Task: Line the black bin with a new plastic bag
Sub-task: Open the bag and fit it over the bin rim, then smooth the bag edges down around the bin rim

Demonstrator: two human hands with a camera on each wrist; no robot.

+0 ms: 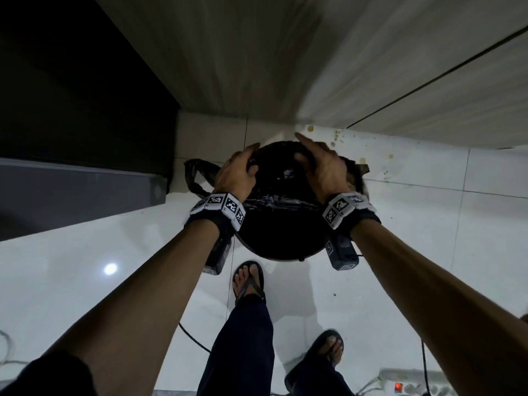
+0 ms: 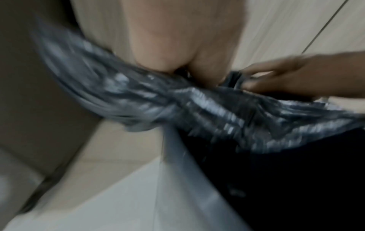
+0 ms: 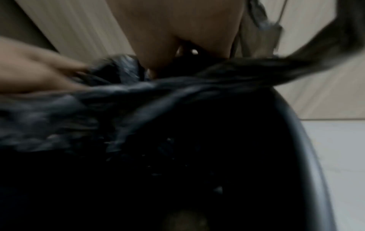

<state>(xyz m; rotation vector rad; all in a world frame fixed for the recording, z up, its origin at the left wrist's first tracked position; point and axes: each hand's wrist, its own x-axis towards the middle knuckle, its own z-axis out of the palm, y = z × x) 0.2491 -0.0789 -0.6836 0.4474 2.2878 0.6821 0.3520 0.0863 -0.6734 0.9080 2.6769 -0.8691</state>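
A round black bin [image 1: 281, 241] stands on the white floor in front of my feet. A black plastic bag [image 1: 281, 200] lies crumpled over its mouth, with one handle loop [image 1: 197, 174] hanging off to the left. My left hand [image 1: 238, 171] grips the bag at the far left of the rim. My right hand [image 1: 320, 164] grips the bag at the far right of the rim. The blurred left wrist view shows the bag [image 2: 177, 101] bunched under my left hand [image 2: 189, 51] with the bin wall [image 2: 276, 179] below. In the right wrist view the bag [image 3: 128, 96] drapes over the dark bin [image 3: 217, 156].
A pale wood-grain cabinet front [image 1: 285, 58] rises just behind the bin. A dark cabinet [image 1: 71, 90] and a grey panel [image 1: 71, 190] stand at the left. Stains [image 1: 337, 137] mark the floor at the right. Cables [image 1: 194, 338] and a power strip [image 1: 411, 384] lie near my sandalled feet [image 1: 248, 281].
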